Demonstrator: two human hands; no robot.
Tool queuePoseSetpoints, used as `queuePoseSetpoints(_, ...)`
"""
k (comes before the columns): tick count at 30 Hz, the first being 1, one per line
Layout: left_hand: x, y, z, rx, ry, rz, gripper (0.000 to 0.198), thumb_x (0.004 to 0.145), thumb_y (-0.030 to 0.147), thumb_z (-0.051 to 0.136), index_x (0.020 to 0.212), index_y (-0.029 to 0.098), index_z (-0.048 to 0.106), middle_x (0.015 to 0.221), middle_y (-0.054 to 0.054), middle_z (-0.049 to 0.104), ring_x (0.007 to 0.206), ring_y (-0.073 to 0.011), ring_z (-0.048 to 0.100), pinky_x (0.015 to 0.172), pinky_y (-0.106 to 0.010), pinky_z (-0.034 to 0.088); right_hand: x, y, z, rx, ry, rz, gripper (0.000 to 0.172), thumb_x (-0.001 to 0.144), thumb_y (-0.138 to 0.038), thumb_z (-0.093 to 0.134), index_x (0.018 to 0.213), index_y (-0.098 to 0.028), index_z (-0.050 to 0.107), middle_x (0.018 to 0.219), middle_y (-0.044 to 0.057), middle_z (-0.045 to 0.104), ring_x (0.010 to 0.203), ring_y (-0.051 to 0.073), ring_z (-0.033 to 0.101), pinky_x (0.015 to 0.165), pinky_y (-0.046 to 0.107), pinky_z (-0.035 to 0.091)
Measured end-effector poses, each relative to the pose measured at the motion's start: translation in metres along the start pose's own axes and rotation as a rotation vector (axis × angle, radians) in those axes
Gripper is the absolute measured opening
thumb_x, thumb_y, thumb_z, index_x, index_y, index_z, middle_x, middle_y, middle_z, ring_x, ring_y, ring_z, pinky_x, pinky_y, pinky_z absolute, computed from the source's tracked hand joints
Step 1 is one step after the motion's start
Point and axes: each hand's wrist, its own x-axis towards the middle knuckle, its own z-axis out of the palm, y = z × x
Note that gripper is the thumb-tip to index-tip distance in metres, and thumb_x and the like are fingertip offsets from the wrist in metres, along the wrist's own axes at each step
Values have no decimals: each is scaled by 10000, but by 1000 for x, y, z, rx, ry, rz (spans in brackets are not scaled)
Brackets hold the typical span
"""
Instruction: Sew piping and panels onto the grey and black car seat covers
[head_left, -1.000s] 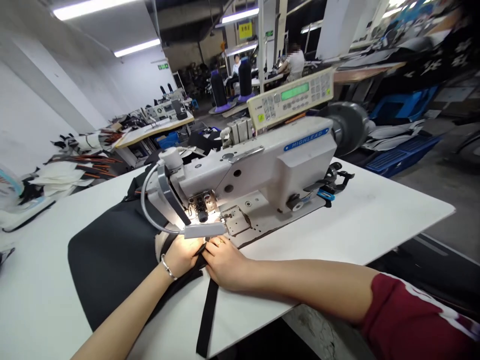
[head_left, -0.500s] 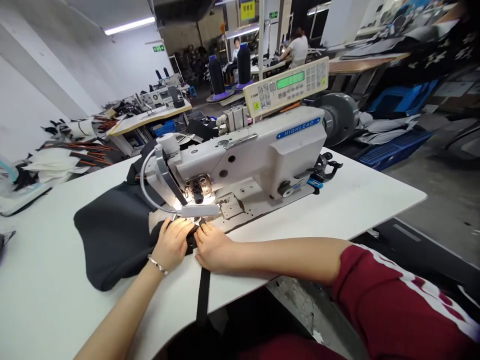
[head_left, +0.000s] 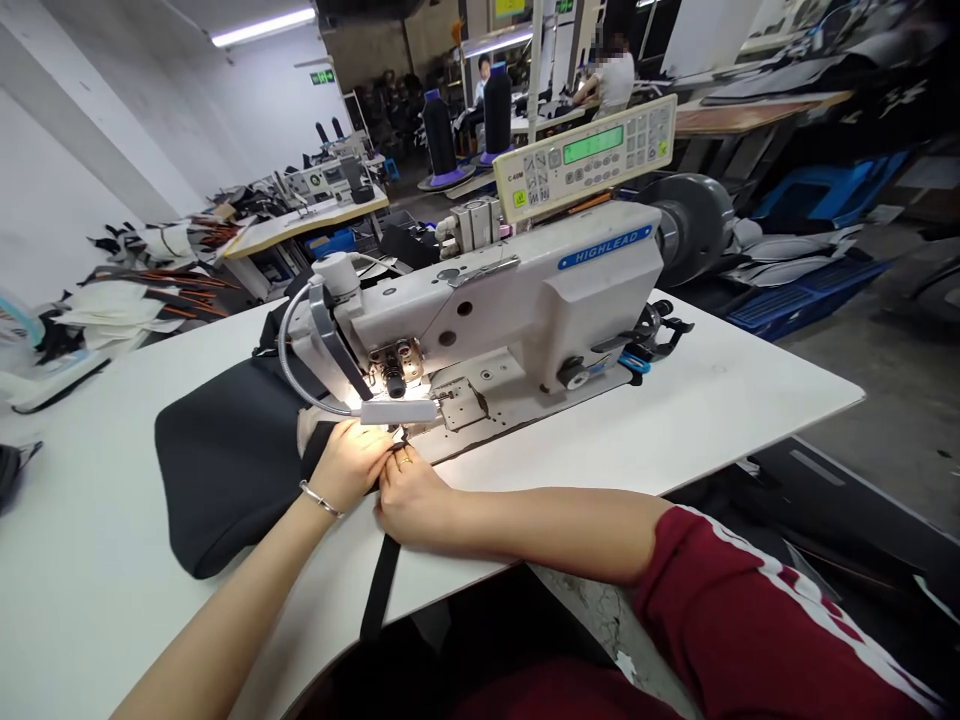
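Observation:
A white sewing machine [head_left: 495,320] stands on the table, its lamp lighting the needle area. Black fabric [head_left: 232,460] spreads on the tabletop left of the needle and runs under the machine head. My left hand [head_left: 352,460] presses on the fabric edge just in front of the needle, fingers together. Beside it, touching, my right hand [head_left: 412,495] is closed on a black strap [head_left: 381,590], which hangs from under the hand over the table's front edge. The needle and the seam are hidden behind the lamp and fingers.
A control panel [head_left: 589,155] sits atop the machine, with black thread cones [head_left: 441,135] behind. The white tabletop [head_left: 600,450] ends at a right corner. A blue crate [head_left: 810,300] with cut pieces stands right. Another table [head_left: 307,225] is at back left; people sit farther back.
Both hands have drawn closer together at the needle, the right moving slightly left. The strap's hanging end has swung left. The camera view has shifted a little.

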Motion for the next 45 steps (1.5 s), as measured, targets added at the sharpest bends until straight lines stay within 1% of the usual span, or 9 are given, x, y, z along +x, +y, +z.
queuePoseSetpoints(8,12,13,11,-135,14,-196,246,918,249,499,845,221,732,882,-32,758,836,-200,678,814,-386,448,-2,1,-14,116,-65,23,519,831,-353,530,1098,68,676,1076,295,645,1055,381,581,1027,502,373)
queuePoseSetpoints(17,11,4,18,-182,-24,-224,269,914,282,486,872,216,744,921,-43,766,842,-205,696,846,-378,486,1,-1,-24,197,-189,99,695,829,-422,549,1279,107,542,1267,318,552,1229,401,493,1084,526,350)
queuePoseSetpoints(21,12,12,13,-183,-88,-246,275,907,245,460,865,217,730,878,-40,748,822,-201,670,795,-370,492,-4,3,-27,277,-225,99,739,802,-448,595,1308,87,528,1318,303,529,1287,385,457,1110,497,347)
queuePoseSetpoints(23,10,21,9,-164,-99,-246,272,903,223,447,864,216,716,821,-41,724,780,-200,638,742,-365,485,-9,12,-34,393,-244,38,557,809,-362,598,1238,-7,619,1288,223,588,1253,315,508,1088,414,392)
queuePoseSetpoints(25,6,30,9,-106,-60,-226,260,886,183,447,929,203,703,866,-57,724,827,-219,622,781,-392,481,-13,26,-43,524,-248,20,329,832,-207,529,1106,-144,701,1162,88,682,1112,205,601,994,300,458)
queuePoseSetpoints(28,-2,41,13,18,19,-177,302,861,110,448,1039,173,684,1043,-88,731,995,-265,603,955,-470,432,-9,54,-53,463,-189,156,337,813,-100,467,1019,-201,713,1036,31,710,935,172,629,848,272,490)
queuePoseSetpoints(31,-8,45,20,91,56,-169,346,860,59,433,1080,164,679,1081,-85,731,1044,-270,598,1037,-492,386,0,75,-47,274,-149,191,361,760,-107,522,1061,-190,704,1083,78,679,998,232,582,851,329,471)
queuePoseSetpoints(35,-10,41,26,80,108,-182,403,832,7,412,1076,169,689,1028,-75,741,1027,-253,612,1035,-480,400,6,82,-31,248,-167,126,377,750,-121,534,1072,-203,712,1051,78,669,1043,248,534,919,368,430)
queuePoseSetpoints(45,-5,5,29,-90,114,-120,430,786,8,419,1018,225,708,1026,-29,749,944,-219,631,907,-430,471,2,75,-21,225,-87,180,441,812,-175,505,1220,-258,651,1283,71,591,1199,275,449,962,389,408)
